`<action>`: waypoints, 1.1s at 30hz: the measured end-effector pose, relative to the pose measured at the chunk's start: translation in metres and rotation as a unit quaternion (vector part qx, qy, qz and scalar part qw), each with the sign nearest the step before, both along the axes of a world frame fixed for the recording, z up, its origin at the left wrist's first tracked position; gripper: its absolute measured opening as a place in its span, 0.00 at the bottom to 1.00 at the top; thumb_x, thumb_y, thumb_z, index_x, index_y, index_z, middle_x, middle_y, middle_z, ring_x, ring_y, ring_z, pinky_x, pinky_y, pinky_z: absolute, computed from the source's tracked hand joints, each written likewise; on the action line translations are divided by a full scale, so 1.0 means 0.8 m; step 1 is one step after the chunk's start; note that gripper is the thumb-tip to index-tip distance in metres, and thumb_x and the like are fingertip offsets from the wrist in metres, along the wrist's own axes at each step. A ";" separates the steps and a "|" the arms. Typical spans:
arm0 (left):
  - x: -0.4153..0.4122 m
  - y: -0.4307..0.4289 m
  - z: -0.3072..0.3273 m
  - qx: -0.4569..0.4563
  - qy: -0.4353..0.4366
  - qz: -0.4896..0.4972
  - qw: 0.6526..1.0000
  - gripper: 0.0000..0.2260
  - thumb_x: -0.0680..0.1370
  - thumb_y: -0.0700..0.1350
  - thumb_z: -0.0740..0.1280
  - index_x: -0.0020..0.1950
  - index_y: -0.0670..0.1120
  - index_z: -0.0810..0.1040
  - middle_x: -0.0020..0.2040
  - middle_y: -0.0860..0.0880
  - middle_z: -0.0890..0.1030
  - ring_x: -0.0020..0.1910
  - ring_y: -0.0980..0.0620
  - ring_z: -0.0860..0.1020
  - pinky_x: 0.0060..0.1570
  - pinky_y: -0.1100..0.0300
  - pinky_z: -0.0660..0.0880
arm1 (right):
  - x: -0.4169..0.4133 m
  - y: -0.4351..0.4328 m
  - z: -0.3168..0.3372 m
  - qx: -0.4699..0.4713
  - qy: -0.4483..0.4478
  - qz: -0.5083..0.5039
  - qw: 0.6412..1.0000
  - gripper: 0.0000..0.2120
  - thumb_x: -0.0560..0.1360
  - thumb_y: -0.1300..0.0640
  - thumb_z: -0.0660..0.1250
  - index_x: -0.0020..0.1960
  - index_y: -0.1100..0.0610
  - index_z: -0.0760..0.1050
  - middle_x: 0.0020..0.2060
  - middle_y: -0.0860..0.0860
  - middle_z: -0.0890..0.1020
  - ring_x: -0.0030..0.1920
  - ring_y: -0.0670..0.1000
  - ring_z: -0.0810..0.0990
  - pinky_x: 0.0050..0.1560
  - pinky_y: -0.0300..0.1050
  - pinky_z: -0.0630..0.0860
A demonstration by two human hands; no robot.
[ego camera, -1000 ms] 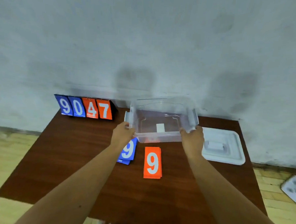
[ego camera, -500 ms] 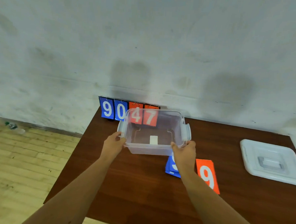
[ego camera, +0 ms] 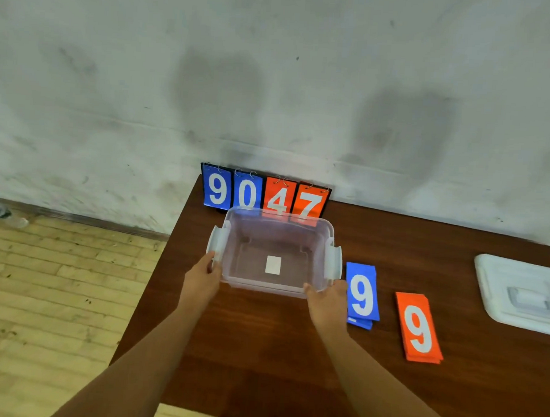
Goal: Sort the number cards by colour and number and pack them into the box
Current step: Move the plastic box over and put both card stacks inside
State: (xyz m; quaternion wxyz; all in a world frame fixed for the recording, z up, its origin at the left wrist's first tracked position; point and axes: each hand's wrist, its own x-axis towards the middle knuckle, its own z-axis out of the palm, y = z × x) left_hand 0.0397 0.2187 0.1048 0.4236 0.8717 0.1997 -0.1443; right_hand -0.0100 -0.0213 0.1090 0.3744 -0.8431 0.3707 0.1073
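Note:
A clear plastic box with white side latches sits near the table's left end, empty but for a white label on its floor. My left hand grips its near left corner and my right hand grips its near right corner. Just right of the box lies a blue stack of cards with a 9 on top. Further right lies an orange stack of cards, also topped by a 9.
A flip scoreboard reading 9 0 4 7 stands against the wall behind the box. The white box lid lies at the table's right end. The brown table ends just left of my left arm, with wooden floor beyond.
Both hands carried the box to the left and lowered it near the table's left end. The blue and orange stacks now lie uncovered to its right.

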 end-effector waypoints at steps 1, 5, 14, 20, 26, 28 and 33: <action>0.001 0.000 0.000 0.004 0.003 -0.002 1.000 0.18 0.83 0.48 0.60 0.73 0.48 0.70 0.55 0.48 0.80 0.41 0.58 0.79 0.35 0.69 0.72 | 0.001 0.000 -0.001 0.000 0.001 0.001 1.000 0.30 0.73 0.44 0.72 0.66 0.58 0.65 0.53 0.52 0.76 0.52 0.51 0.76 0.43 0.41 0.77; -0.001 -0.012 0.017 0.101 -0.028 0.019 0.994 0.20 0.80 0.50 0.62 0.71 0.48 0.66 0.65 0.43 0.69 0.60 0.47 0.72 0.56 0.48 0.78 | 0.006 -0.016 -0.005 0.027 -0.018 -0.033 0.999 0.21 0.77 0.45 0.66 0.61 0.59 0.69 0.49 0.54 0.79 0.49 0.52 0.80 0.40 0.44 0.80; -0.015 -0.211 0.083 -0.060 -0.108 -0.166 0.978 0.08 0.80 0.45 0.66 0.57 0.51 0.72 0.52 0.53 0.77 0.48 0.57 0.77 0.44 0.70 0.73 | 0.008 -0.140 0.010 0.033 -0.055 -0.069 0.996 0.15 0.80 0.47 0.62 0.57 0.58 0.72 0.52 0.55 0.79 0.51 0.53 0.79 0.50 0.52 0.79; -0.029 -0.344 0.021 -0.114 0.018 -0.220 0.969 0.09 0.80 0.49 0.65 0.60 0.51 0.73 0.61 0.49 0.78 0.57 0.52 0.79 0.50 0.63 0.79 | 0.001 -0.224 -0.008 0.075 -0.003 -0.032 0.997 0.15 0.81 0.51 0.61 0.62 0.60 0.72 0.55 0.56 0.81 0.46 0.51 0.77 0.31 0.37 0.68; -0.015 -0.394 -0.054 -0.005 0.142 -0.136 0.980 0.25 0.81 0.51 0.63 0.75 0.44 0.61 0.72 0.42 0.66 0.68 0.44 0.72 0.61 0.51 0.76 | 0.017 -0.251 -0.049 0.110 0.067 0.026 0.991 0.19 0.80 0.51 0.62 0.68 0.60 0.69 0.60 0.57 0.79 0.56 0.55 0.80 0.41 0.41 0.76; -0.009 -0.400 -0.073 0.017 0.173 -0.096 0.980 0.28 0.81 0.51 0.63 0.77 0.43 0.57 0.76 0.41 0.61 0.73 0.42 0.66 0.66 0.47 0.73 | 0.022 -0.251 -0.065 0.113 0.080 0.022 0.990 0.19 0.80 0.52 0.62 0.65 0.62 0.70 0.59 0.59 0.79 0.57 0.57 0.79 0.48 0.48 0.78; -0.004 -0.411 -0.102 0.032 0.228 -0.032 0.973 0.24 0.81 0.50 0.63 0.73 0.41 0.63 0.73 0.40 0.63 0.70 0.40 0.68 0.64 0.49 0.73 | 0.025 -0.241 -0.096 0.144 0.112 -0.012 0.983 0.20 0.78 0.52 0.65 0.64 0.64 0.70 0.60 0.59 0.79 0.58 0.58 0.80 0.46 0.45 0.76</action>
